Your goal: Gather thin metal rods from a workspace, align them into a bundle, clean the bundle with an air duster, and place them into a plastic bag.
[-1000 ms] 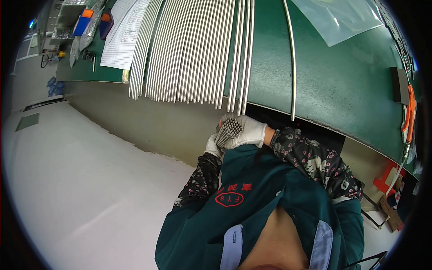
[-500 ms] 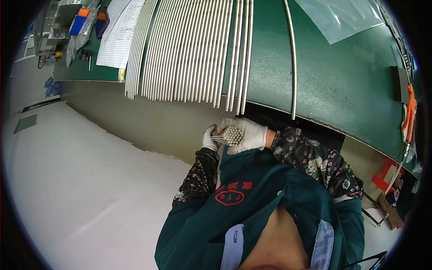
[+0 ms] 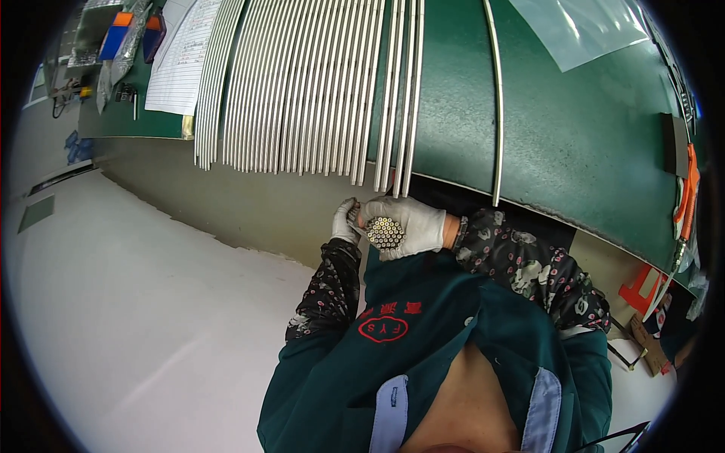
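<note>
My gloved right hand point(image 3: 420, 223) is wrapped round a tight bundle of small metal pins point(image 3: 386, 233), their round ends facing up. Close beside it, my gloved left hand point(image 3: 345, 223) is closed, and a few metal pins point(image 3: 353, 214) show between its fingertips. How long the pins are is hidden by the gloves. Just beyond both hands, many long silvery rods point(image 3: 302, 98) lie side by side on the green table point(image 3: 453, 113), their near ends jutting past its edge. A single rod point(image 3: 496, 113) lies apart, further right.
A lined paper sheet point(image 3: 177, 83) lies left of the rods. At the back right is a clear plastic bag point(image 3: 581, 30). An orange-handled tool point(image 3: 689, 189) hangs by the table's right edge, near a dark block point(image 3: 674, 143). A red object point(image 3: 638, 288) stands below.
My left hand has drawn slightly away from the bundle, with its pins pulled back from the bundle's side. My right hand has tilted and shifted a little left. The view has shifted slightly.
</note>
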`<state>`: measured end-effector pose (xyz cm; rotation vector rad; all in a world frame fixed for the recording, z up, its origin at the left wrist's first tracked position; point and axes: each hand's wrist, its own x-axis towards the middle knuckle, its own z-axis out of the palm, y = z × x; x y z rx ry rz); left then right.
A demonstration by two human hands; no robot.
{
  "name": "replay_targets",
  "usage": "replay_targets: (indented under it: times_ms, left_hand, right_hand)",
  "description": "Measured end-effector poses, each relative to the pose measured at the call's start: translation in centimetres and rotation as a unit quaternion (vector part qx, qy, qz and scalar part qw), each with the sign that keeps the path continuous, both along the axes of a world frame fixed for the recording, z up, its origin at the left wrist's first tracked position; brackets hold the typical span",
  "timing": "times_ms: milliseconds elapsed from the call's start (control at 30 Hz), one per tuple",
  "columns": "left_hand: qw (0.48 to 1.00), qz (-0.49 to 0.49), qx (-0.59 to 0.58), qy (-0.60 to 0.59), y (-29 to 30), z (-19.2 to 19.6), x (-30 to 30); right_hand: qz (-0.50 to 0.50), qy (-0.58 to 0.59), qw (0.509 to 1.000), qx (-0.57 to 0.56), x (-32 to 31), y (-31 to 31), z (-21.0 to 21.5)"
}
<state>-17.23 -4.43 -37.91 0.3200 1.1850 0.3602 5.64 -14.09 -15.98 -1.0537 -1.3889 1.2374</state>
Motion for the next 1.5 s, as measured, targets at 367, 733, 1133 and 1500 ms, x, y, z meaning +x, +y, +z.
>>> replay_targets:
  times_ms: [367,733,1133,1500]
  left_hand:
    - [0.992,-0.02,0.106,-0.066,-2.1,-1.8,-2.9]
    - [0.99,-0.083,0.061,0.098,0.0,9.9,0.6]
    - [0.798,0.067,0.598,0.039,10.4,28.8,4.1]
    - [0.344,-0.036,0.917,-0.201,9.3,46.3,19.5]
  right_hand:
    - [0.013,0.005,0.997,-0.069,-0.6,0.9,1.4]
    - [-0.02,0.281,0.92,-0.271,0.0,0.5,1.0]
    - [0.171,0.486,0.841,-0.168,1.5,1.0,8.4]
    - [-0.158,-0.057,0.986,0.021,7.8,-0.8,15.0]
